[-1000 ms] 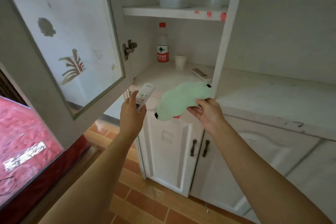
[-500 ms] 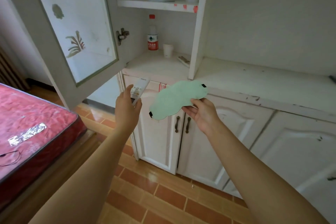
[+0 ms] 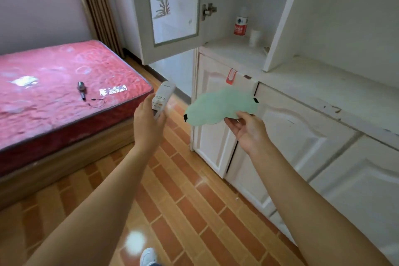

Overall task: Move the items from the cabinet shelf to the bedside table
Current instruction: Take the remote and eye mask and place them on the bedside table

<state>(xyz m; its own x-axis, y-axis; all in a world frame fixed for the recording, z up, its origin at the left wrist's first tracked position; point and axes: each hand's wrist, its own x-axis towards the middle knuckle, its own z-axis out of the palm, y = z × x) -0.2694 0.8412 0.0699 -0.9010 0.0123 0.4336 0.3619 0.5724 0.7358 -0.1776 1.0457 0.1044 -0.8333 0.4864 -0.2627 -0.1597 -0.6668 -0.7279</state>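
Both hands loaded, mid-carry. Left hand point(image 3: 149, 124), centre of frame, fingers wrapped round the lower end of a white remote point(image 3: 162, 98); its long axis runs up and slightly right out of the fist, button face toward the camera. Right hand point(image 3: 248, 129), right of centre, palm up, pinches the lower right edge of a green eye mask point(image 3: 218, 107) between thumb and fingers. The mask spreads flat to the upper left of the grip, long axis roughly left-right, black strap tabs at both ends, its left lobe hanging free and unsupported.

Both items are in the air over the tile floor point(image 3: 183, 201), in front of the lower cabinet doors point(image 3: 216, 136), clear of the shelf point(image 3: 235, 52). Still on the shelf, upper right of frame: a red-capped bottle point(image 3: 241, 21), a small white cup point(image 3: 254, 38), and a sliver of something at the shelf's right edge, too hidden to name.

Bed point(image 3: 64, 84) fills the left side, with a small metal object and a cord on it. Bedside table not in view, so which way to carry cannot be told; judging by the bed, likely off to the left, which puts the left hand and remote nearer. Risk: the mask is limp and held by one edge only, so it may flop or slip.
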